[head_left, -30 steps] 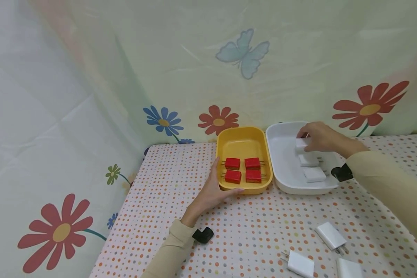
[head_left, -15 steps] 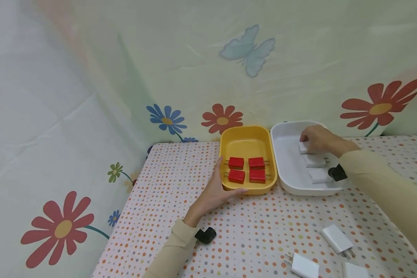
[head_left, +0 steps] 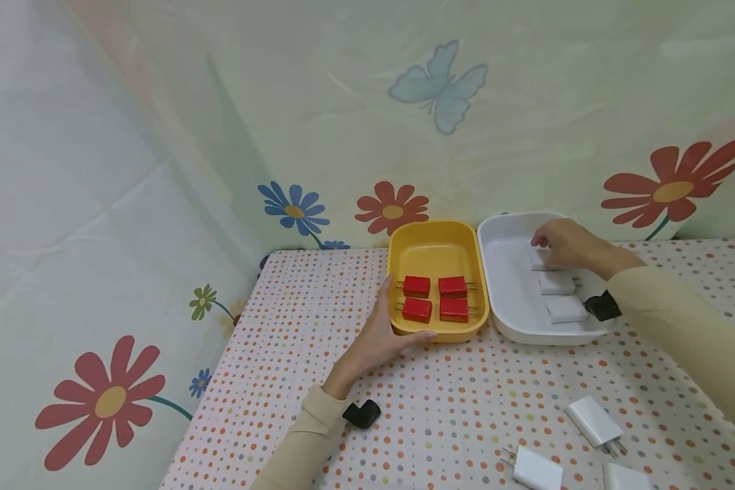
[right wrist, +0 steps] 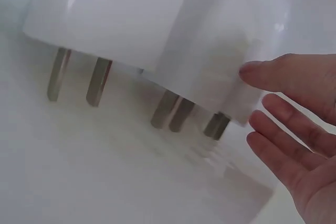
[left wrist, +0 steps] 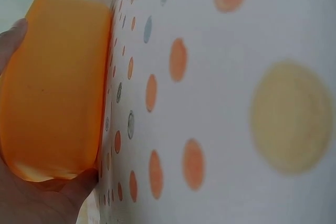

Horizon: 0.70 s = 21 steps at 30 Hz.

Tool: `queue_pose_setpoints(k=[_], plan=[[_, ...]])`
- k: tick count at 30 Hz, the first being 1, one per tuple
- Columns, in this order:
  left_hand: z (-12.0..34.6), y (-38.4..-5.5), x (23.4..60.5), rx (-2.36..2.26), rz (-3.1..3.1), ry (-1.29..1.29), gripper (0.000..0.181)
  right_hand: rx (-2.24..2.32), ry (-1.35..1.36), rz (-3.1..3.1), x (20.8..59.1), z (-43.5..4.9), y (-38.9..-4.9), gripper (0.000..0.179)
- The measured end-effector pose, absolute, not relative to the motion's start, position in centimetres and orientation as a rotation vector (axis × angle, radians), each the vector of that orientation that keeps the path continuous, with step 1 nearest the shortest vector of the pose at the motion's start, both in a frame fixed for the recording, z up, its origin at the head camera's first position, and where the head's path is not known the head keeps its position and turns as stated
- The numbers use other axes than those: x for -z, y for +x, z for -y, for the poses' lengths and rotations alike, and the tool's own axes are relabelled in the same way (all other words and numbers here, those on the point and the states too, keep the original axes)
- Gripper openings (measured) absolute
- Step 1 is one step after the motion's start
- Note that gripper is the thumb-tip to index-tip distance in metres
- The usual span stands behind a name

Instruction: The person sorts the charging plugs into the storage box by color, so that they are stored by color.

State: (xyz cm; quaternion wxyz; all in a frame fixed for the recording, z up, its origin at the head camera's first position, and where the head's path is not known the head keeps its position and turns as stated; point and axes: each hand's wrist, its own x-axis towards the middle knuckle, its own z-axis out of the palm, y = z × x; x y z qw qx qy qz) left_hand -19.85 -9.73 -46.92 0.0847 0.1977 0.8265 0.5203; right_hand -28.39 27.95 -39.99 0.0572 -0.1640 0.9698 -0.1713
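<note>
— How does the place look?
— The worktop (head_left: 269,367) wears a dotted cover (head_left: 459,395); behind it and at the left hangs a flowered sheet (head_left: 318,102).
— And what is held?
— The left hand (head_left: 382,333) grips the yellow tray (head_left: 429,258) at its near left corner; four red plugs (head_left: 416,286) lie inside. The right hand (head_left: 560,241) has a released grasp, fingers loose at the farthest of three white plugs (head_left: 556,282) in the white tray (head_left: 508,286); whether the thumb touches, I cannot tell.
— Edges, and room for moving?
— The worktop's left edge is well apart from both trays, which stand side by side near the sheet. Between them and three loose plugs (head_left: 594,420), a wide dotted stretch is visible.
</note>
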Motion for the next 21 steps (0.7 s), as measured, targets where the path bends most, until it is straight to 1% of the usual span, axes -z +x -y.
queue_pose_setpoints(k=[4, 8, 15, 21], plan=[[9.7, -19.7, 46.8, -1.528, -2.484, 0.574, 0.122, 0.512, -0.594, -2.963, 38.9, -27.5, -27.0, 0.036], [9.6, -19.6, 46.6, -1.533, -2.483, 0.576, 0.122, 0.562, -0.651, -2.976, 37.6, -25.8, -24.6, 0.039], [9.5, -19.4, 46.6, -1.534, -2.477, 0.553, 0.122, 0.642, -0.814, -3.034, 35.8, -23.1, -19.1, 0.039], [9.4, -19.3, 46.5, -1.523, -2.489, 0.542, 0.123, 0.784, -0.896, -3.039, 35.5, -21.9, -13.5, 0.039]])
